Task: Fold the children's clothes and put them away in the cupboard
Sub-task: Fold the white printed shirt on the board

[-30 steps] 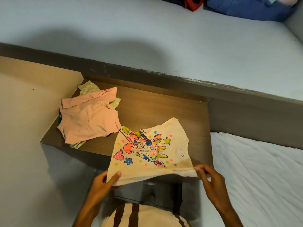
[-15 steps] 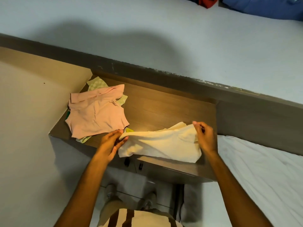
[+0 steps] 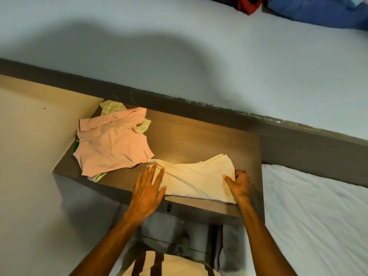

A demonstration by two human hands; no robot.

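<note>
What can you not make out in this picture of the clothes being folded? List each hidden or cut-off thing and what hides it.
1. Head view: the cream shirt's front faces down or is folded in, so any print is hidden.
2. The green patterned garment is mostly covered by the pink shirt.
3. The red and blue clothes are cut off by the top edge.

Left hand (image 3: 148,193) lies flat on the cream shirt (image 3: 196,180); right hand (image 3: 240,184) pinches its edge.
</note>
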